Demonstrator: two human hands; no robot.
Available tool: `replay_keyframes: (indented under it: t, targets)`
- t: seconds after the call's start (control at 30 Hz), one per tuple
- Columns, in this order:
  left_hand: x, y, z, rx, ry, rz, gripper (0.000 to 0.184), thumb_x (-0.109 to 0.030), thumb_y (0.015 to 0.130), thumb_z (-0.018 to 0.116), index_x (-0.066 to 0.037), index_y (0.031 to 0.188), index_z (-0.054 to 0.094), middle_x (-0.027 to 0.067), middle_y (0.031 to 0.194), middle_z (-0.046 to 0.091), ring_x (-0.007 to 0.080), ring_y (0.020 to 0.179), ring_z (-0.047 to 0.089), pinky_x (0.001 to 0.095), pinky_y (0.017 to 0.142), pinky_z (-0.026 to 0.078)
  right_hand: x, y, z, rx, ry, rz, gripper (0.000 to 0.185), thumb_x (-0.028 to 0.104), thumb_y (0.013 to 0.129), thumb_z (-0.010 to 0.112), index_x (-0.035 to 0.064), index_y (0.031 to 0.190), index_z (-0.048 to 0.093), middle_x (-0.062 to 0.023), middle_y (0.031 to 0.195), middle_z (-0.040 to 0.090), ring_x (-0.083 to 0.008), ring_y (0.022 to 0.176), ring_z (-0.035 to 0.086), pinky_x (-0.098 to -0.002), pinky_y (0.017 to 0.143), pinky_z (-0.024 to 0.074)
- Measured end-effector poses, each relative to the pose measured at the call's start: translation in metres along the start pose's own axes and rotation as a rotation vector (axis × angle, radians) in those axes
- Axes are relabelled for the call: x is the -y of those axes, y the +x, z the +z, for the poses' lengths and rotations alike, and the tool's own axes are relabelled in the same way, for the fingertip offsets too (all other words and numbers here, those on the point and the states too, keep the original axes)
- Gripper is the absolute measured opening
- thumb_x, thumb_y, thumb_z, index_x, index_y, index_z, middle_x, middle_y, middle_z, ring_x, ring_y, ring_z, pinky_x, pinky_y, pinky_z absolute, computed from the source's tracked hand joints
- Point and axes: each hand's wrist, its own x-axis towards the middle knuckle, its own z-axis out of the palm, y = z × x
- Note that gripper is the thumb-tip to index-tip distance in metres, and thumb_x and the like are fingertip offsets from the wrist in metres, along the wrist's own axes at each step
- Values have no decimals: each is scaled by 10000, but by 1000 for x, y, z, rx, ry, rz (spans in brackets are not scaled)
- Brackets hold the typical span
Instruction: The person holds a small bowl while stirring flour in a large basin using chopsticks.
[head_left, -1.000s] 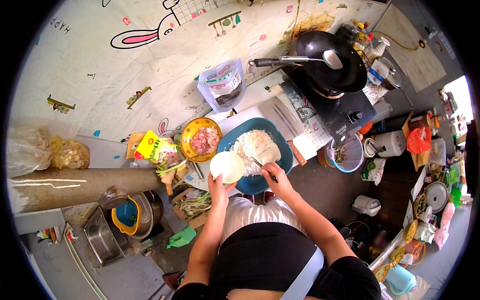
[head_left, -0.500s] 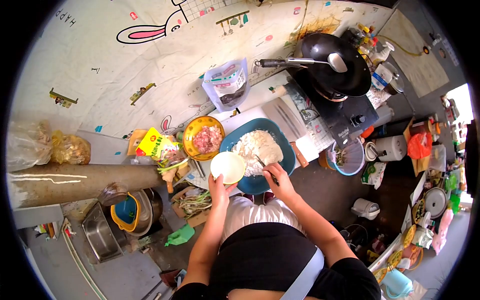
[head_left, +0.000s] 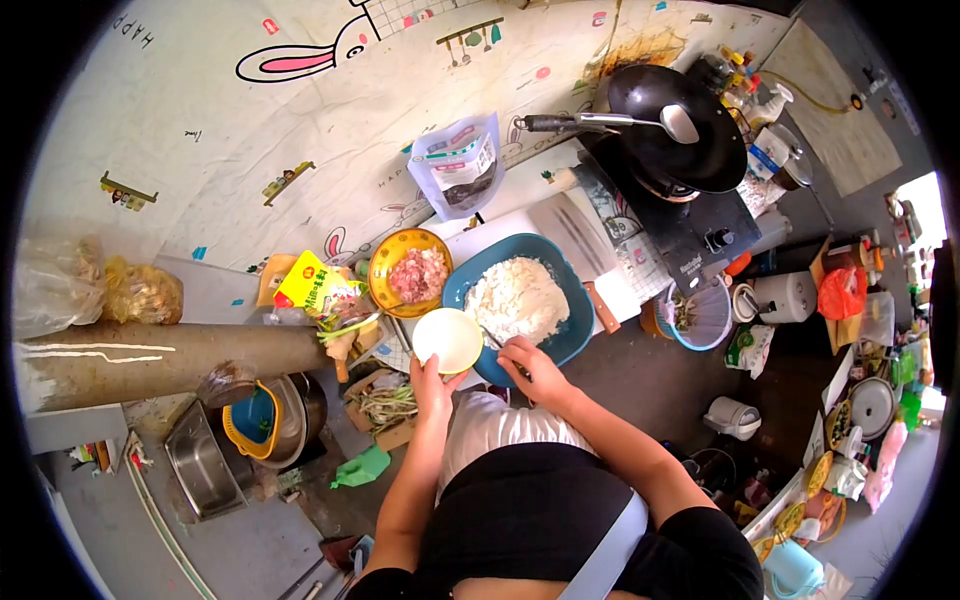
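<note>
My left hand grips a small white bowl by its near side, over the near left rim of a blue basin. A mound of white flour lies in the basin. My right hand is closed around a thin dark-handled utensil at the basin's near edge; whether it is a spoon or chopsticks I cannot tell. The utensil's tip is beside the white bowl's right side. Touching the basin's left side is a yellow patterned bowl with minced meat in it.
Behind the basin lies a cleaver with a wooden handle. A black wok with a metal spatula sits on the stove at back right. A plastic pouch stands against the wall; a yellow seasoning packet lies left.
My right hand and the utensil have moved left and toward my body, from over the flour to beside the white bowl. The white bowl has shifted slightly left.
</note>
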Motion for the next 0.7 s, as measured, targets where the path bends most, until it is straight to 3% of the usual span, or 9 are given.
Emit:
replay_keyframes:
  t: [0.2,0.33,0.6,0.7]
  targets:
    - [-3,-4,0,-26,38,24,493,-219,984,496,-114,1443,352,155,1356,522,346,1158,624,558,848,592,0,5,-28,-153,-145,136,110,87,949,628,-13,988,650,-194,994,632,-401,919,629,-429,811,510]
    - [-3,-5,1,-14,56,34,496,-244,981,492,-117,1438,347,160,1362,525,344,1169,619,569,876,576,-2,2,-21,-189,-249,35,101,100,944,639,2,966,645,-187,977,624,-399,884,630,-443,789,515]
    - [-4,-3,2,18,53,24,478,-239,976,510,-109,1409,357,164,1357,523,351,1174,613,575,878,573,5,4,7,-7,6,1,113,97,953,628,-6,999,642,-188,1002,625,-388,918,622,-423,829,499]
    - [-2,1,4,7,18,7,469,-196,984,512,-104,1420,363,150,1347,523,338,1155,622,556,834,598,-2,5,-5,-101,18,51,107,83,952,620,-14,991,644,-190,991,625,-388,931,620,-421,833,497]
